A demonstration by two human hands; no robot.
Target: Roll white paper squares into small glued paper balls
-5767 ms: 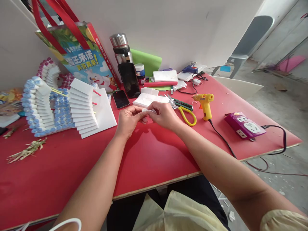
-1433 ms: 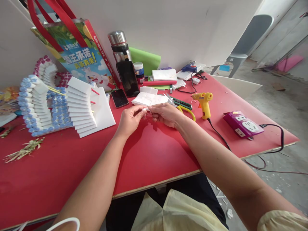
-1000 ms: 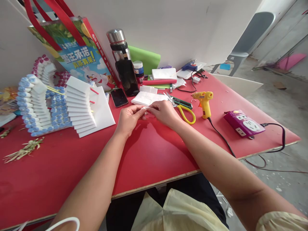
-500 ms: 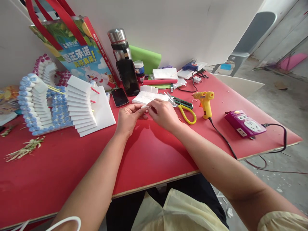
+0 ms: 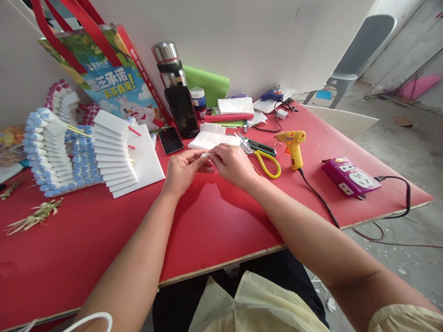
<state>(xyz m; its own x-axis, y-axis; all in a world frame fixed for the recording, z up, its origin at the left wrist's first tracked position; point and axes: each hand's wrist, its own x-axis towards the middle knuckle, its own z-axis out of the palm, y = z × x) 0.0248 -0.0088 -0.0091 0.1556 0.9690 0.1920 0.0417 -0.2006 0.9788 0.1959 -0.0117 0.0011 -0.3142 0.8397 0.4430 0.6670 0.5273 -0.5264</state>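
Note:
Both hands meet above the red table (image 5: 214,221). My left hand (image 5: 182,168) and my right hand (image 5: 233,163) are closed, fingertips pinching a small white rolled piece (image 5: 205,156) between them. Just behind the hands lies a stack of white sheets (image 5: 211,139). Yellow-handled scissors (image 5: 266,163) rest right of my right hand, touching nothing.
A yellow glue gun (image 5: 294,145) stands to the right, its cord running to a purple power strip (image 5: 351,177). At left sits a white stepped model with blue-tipped rolls (image 5: 79,152). Two phones (image 5: 182,113), a steel flask (image 5: 168,62) and a printed bag (image 5: 110,83) line the back wall.
The hands have stayed together at the same spot, with small shifts of the fingers around the white piece. The view has drifted slightly.

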